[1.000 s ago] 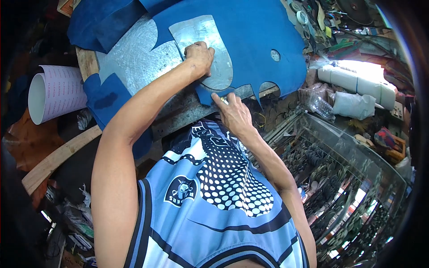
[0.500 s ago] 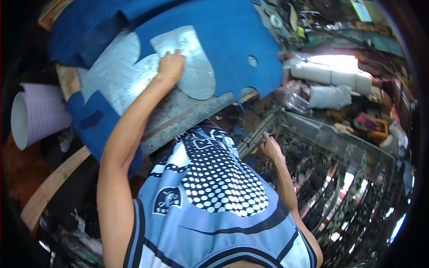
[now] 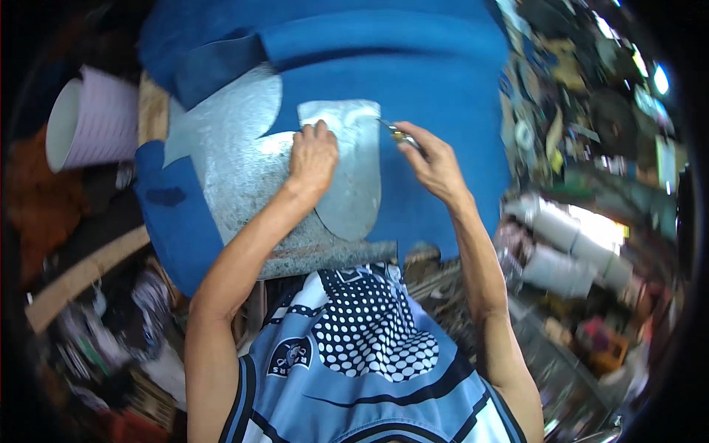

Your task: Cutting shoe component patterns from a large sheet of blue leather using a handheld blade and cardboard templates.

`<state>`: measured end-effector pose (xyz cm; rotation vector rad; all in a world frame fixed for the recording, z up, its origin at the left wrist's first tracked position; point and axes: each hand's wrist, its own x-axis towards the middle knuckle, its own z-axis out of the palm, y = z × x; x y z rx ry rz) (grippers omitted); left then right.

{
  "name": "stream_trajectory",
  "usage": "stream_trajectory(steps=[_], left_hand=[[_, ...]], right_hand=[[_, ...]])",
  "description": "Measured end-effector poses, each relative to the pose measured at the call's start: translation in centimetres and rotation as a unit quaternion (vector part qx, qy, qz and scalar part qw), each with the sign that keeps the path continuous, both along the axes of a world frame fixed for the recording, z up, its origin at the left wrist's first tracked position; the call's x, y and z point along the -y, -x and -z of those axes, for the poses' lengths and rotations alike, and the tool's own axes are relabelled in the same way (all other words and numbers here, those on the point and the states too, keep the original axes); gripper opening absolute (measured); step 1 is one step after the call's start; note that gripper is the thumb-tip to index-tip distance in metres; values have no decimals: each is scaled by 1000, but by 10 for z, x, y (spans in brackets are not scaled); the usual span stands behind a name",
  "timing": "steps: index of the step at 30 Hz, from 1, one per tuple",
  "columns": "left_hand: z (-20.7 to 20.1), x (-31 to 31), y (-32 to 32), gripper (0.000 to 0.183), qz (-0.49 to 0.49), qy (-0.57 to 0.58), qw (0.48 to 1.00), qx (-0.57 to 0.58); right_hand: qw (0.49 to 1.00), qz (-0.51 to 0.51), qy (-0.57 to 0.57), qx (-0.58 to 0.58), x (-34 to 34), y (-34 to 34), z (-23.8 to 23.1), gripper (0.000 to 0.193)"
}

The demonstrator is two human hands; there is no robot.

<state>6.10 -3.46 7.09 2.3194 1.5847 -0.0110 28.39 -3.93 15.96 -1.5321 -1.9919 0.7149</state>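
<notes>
A large blue leather-like sheet [image 3: 443, 81] covers the work table. On it lies a grey template [image 3: 354, 184], straight at the top and rounded at the near end. My left hand [image 3: 314, 155] presses on the template's left side with bent, closed fingers. In my right hand [image 3: 432, 159] is a slim knife [image 3: 399, 136] with a metallic handle. Its thin tip points left, at or very near the template's upper right corner; whether it touches cannot be made out. Left of my left hand, the shiny grey work surface [image 3: 236, 170] shows beyond the sheet's cut edge.
A folded dark blue flap [image 3: 221, 66] lies at the far left of the sheet. Beside the table stands a pale pink roll [image 3: 103, 122]. A curved wooden strip [image 3: 88, 277] is at the lower left. White rolls [image 3: 576, 229] and clutter crowd the right.
My right hand has come up from low on the right to the template's upper right corner, and the knife now shows clearly. My left hand remains on the template. The view has shifted and turned.
</notes>
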Motion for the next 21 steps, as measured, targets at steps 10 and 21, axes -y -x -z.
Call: stream_trajectory(steps=[10,21], left_hand=[[-43,20,62,75,-71,88,994,8],[-43,17,57,72,-68,79,994,27]], right_hand=[[901,-410,-57,133,-127,146,42,25],[879,-434,-34,193,-134,144,38,26]])
